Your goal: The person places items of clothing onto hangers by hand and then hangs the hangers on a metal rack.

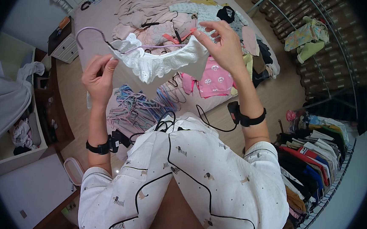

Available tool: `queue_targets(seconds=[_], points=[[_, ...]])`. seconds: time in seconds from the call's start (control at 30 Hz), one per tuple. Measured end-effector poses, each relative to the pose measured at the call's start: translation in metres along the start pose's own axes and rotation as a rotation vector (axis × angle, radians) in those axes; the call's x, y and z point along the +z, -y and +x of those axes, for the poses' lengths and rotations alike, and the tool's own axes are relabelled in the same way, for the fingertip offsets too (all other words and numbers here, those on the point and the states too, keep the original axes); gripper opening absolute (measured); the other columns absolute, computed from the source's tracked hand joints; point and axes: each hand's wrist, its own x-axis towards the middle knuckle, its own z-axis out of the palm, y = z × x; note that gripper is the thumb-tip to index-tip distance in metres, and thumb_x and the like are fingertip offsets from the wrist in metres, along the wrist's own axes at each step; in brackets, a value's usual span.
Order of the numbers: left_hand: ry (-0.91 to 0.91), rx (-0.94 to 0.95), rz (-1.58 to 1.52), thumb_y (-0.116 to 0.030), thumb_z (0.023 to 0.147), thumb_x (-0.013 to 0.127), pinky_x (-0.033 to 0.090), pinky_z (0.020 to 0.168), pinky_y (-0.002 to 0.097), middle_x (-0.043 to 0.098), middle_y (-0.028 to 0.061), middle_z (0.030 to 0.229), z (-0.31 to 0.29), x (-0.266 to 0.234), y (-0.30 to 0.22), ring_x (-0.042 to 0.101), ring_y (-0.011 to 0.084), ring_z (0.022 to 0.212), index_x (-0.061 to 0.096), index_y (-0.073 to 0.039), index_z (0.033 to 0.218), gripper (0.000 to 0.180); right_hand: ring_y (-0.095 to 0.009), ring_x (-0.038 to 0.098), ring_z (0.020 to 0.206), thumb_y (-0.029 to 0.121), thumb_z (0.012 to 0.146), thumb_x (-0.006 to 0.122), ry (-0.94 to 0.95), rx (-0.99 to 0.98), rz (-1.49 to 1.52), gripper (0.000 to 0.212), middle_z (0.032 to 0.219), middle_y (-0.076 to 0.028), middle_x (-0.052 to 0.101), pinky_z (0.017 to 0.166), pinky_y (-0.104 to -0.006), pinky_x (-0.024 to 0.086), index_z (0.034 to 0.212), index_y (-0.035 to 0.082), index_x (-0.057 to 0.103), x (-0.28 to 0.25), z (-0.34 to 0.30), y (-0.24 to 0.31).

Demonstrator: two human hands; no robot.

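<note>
A white garment with a scalloped eyelet collar (146, 69) hangs in front of me, its lower part falling as a pale sheer panel. Through its neckline runs a lilac clothes hanger (92, 29), the hook pointing up and left. My left hand (97, 78) is closed, pinching the garment's edge at the left end of the collar, just below the hanger's hook. At the collar's right end is my right hand (222, 45), thumb and fingers apart. Its thumb lies close to the white fabric; whether it touches is hard to see.
Beyond stands a bed (110, 11) covered with heaped clothes, a pink patterned top (213, 80) among them. A tangle of coloured hangers (135, 109) lies at its near edge. Clothes crowd a rack (317, 153) on the right. An open drawer (33, 138) and a nightstand (65, 46) are left.
</note>
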Motion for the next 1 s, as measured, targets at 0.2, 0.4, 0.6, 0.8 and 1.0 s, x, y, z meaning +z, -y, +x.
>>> queue_targets(seconds=[0.2, 0.4, 0.6, 0.8, 1.0], points=[[0.022, -0.061, 0.003, -0.008, 0.081, 0.075, 0.029, 0.053, 0.0206, 0.051, -0.002, 0.071, -0.008, 0.009, 0.0, 0.041, 0.0055, 0.062, 0.069, 0.002, 0.088, 0.014, -0.006, 0.045, 0.07, 0.044, 0.093, 0.057, 0.83, 0.51, 0.339, 0.052, 0.074, 0.002, 0.055, 0.061, -0.0228, 0.039, 0.093, -0.006, 0.068, -0.018, -0.012, -0.039], [0.166, -0.107, -0.013, -0.011, 0.084, 0.073, 0.029, 0.055, 0.0207, 0.049, -0.0028, 0.071, -0.01, 0.013, -0.007, 0.04, 0.0053, 0.063, 0.069, 0.003, 0.089, 0.015, -0.005, 0.037, 0.065, 0.023, 0.097, 0.057, 0.669, 0.334, 0.635, 0.03, 0.068, 0.006, 0.047, 0.057, -0.0234, 0.033, 0.081, -0.001, 0.06, -0.007, -0.024, -0.03], [0.155, -0.075, 0.009, -0.008, 0.083, 0.074, 0.03, 0.053, 0.021, 0.054, -0.002, 0.07, -0.009, 0.026, -0.006, 0.041, 0.0052, 0.061, 0.07, 0.001, 0.088, 0.011, -0.024, 0.05, 0.055, 0.022, 0.092, 0.059, 0.562, -0.002, 0.367, 0.023, 0.063, -0.013, 0.052, 0.055, -0.0343, 0.041, 0.083, 0.001, 0.057, 0.007, -0.029, 0.007], [0.066, -0.319, -0.231, -0.008, 0.085, 0.071, 0.043, 0.064, 0.0187, 0.064, -0.0015, 0.083, -0.017, 0.023, 0.003, 0.054, 0.0051, 0.072, 0.07, 0.0, 0.093, 0.011, -0.031, 0.055, 0.059, 0.022, 0.087, 0.064, 0.46, -0.073, 0.136, 0.022, 0.067, -0.014, 0.056, 0.056, -0.038, 0.043, 0.079, 0.002, 0.058, -0.002, -0.027, 0.011], [-0.009, -0.388, -0.124, -0.002, 0.086, 0.067, 0.047, 0.07, 0.0205, 0.066, 0.0013, 0.089, -0.034, 0.002, 0.044, 0.059, 0.0068, 0.078, 0.069, 0.0, 0.094, 0.008, -0.026, 0.056, 0.056, 0.016, 0.082, 0.07, 0.228, -0.096, 0.037, 0.013, 0.067, -0.01, 0.058, 0.052, -0.0336, 0.043, 0.081, 0.004, 0.065, -0.021, -0.022, 0.006]])
